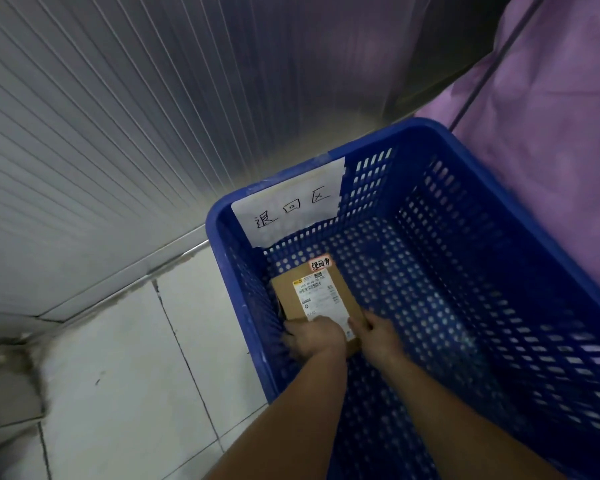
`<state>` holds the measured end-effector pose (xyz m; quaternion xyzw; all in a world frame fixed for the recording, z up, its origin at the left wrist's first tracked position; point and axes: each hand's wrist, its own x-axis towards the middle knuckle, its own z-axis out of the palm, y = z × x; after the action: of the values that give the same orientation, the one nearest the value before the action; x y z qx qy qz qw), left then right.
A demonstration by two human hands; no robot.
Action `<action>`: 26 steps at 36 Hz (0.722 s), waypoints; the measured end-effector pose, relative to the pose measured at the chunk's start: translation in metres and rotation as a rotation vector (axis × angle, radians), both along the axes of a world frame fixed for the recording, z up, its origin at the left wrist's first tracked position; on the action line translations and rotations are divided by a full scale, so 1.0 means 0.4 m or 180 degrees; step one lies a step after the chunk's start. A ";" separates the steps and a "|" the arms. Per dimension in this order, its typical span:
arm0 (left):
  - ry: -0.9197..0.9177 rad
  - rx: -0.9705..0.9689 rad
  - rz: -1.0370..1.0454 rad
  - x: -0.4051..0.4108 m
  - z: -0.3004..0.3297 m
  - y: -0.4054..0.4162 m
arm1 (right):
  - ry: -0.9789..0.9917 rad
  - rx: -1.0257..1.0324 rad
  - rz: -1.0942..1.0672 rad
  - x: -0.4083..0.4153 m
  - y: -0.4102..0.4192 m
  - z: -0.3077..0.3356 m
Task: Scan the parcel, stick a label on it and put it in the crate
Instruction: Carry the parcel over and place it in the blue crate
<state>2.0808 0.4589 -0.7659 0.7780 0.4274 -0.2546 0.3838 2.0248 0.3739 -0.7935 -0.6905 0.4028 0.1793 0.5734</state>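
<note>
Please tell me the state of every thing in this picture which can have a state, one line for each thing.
Parcel: inside the crate, lying flat near its left wall, labels up.
Small label: stuck on the parcel's far edge.
Crate: open on top, holding only the parcel.
Paper sign: stuck on the crate's far wall.
Left hand: on the parcel.
Right hand: on the parcel.

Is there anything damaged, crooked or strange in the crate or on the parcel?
Nothing serious. The small orange sticker overhangs the far edge of the parcel, slightly crooked. The paper sign on the blue crate looks torn at its right edge. Both hands, left hand and right hand, rest on the parcel's near end.
</note>
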 end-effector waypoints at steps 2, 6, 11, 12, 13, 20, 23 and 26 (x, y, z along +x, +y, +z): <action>0.0212 0.0074 -0.0077 0.008 -0.008 0.001 | 0.0062 -0.0030 -0.0001 0.002 0.012 -0.014; 0.0429 0.0029 0.0125 0.020 -0.026 -0.004 | 0.0217 -0.0014 0.0102 -0.002 0.031 -0.050; 0.0282 -0.0042 -0.0131 -0.013 -0.008 -0.006 | 0.0236 0.0013 0.0012 -0.002 0.041 -0.031; 0.0244 -0.0054 -0.0249 -0.014 0.009 -0.005 | 0.0203 -0.0050 -0.0065 -0.004 0.036 -0.016; 0.0196 -0.0039 -0.0408 -0.015 0.029 -0.002 | 0.0159 -0.0094 -0.0125 -0.008 0.031 0.004; -0.0342 0.0067 -0.2437 -0.030 0.292 0.042 | -0.0191 0.0068 0.0123 -0.043 -0.016 0.290; -0.0996 0.0179 -0.3399 0.000 0.492 0.092 | -0.0267 -0.0277 0.0702 -0.041 -0.058 0.491; -0.1395 0.0538 -0.4356 0.072 0.711 0.143 | -0.0396 -0.0680 0.1255 -0.008 -0.104 0.737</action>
<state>2.1097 0.5161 -0.4815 0.9314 -0.2240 -0.2421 0.1538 2.0214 0.3322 -0.4986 -0.8223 0.2406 0.2013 0.4747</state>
